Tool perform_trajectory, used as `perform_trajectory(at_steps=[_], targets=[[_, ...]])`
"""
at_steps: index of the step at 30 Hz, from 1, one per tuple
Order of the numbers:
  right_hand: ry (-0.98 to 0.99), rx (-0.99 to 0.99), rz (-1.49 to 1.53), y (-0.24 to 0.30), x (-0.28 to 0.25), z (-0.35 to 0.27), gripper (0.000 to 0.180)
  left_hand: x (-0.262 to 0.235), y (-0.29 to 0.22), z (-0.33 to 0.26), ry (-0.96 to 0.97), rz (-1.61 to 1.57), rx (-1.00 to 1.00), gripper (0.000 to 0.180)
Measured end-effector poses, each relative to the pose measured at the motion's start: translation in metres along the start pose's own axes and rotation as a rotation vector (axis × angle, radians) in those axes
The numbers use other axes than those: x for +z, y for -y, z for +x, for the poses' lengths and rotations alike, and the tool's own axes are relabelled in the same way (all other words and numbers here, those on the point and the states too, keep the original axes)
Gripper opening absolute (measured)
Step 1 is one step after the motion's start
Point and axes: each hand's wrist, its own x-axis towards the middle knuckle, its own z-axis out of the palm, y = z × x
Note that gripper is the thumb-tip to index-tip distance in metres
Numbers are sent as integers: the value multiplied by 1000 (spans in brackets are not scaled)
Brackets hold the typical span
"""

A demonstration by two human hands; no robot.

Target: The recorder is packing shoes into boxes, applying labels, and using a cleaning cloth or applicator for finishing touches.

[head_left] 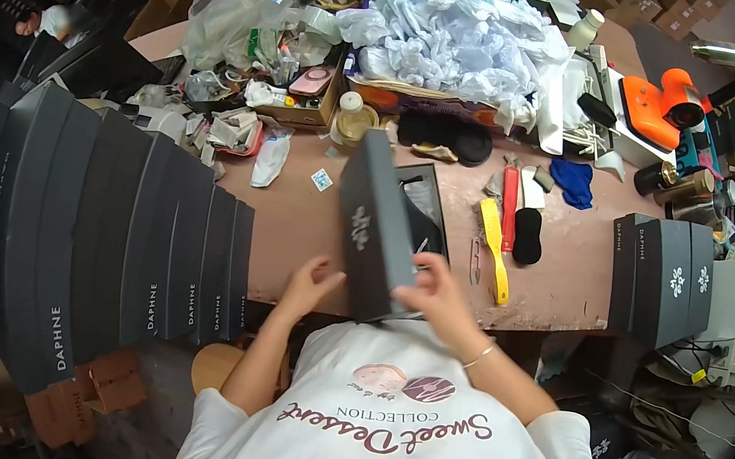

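A dark grey shoebox lid (369, 220) stands tilted up on edge above the pinkish tabletop (289, 226), just in front of the person, its broad face with the pale logo turned to the left. Right beside it, partly hidden by it, lies the open shoebox base (442, 213), with pale wrapping paper and something black inside, too covered to name. The right hand (436, 296) pinches the lid at its near right corner, thumb and fingers close together on the side wall. The left hand (310, 288) is half curled, thumb and fingertips a little apart, near the lid's lower left; whether it touches the board cannot be told. The lid looks like coated cardboard, so it should be light and fairly stiff, not fragile, though its corners could dent and its flat face may slide under dry fingertips. A one-corner pinch probably lets it swing; the surer hold would be on both long side walls, near the middle, with light pressure so the thin walls do not bow inward.
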Motion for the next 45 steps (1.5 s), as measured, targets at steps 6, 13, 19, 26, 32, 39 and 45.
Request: perform_trajectory(at_steps=[6,13,19,26,32,39,45], targets=[[39,-459,-772,-20,42,33,49,-94,-38,4,-432,-100,40,67],[-198,-396,-1357,-64,-35,153,58,51,-95,18,371,614,793,36],[-197,-410,-1015,-23,-82,150,38,27,-86,27,407,352,455,27],[316,-494,-1022,49,-51,80,29,-38,-194,18,260,303,650,60],[100,-878,-960,64,-7,63,27,-33,-118,-8,638,72,75,53],[115,-296,-685,3,-26,75,32,-48,-22,2,-37,-95,-71,40],[154,-216,-625,-22,12,99,42,-56,-12,-2,-79,-410,-323,37]])
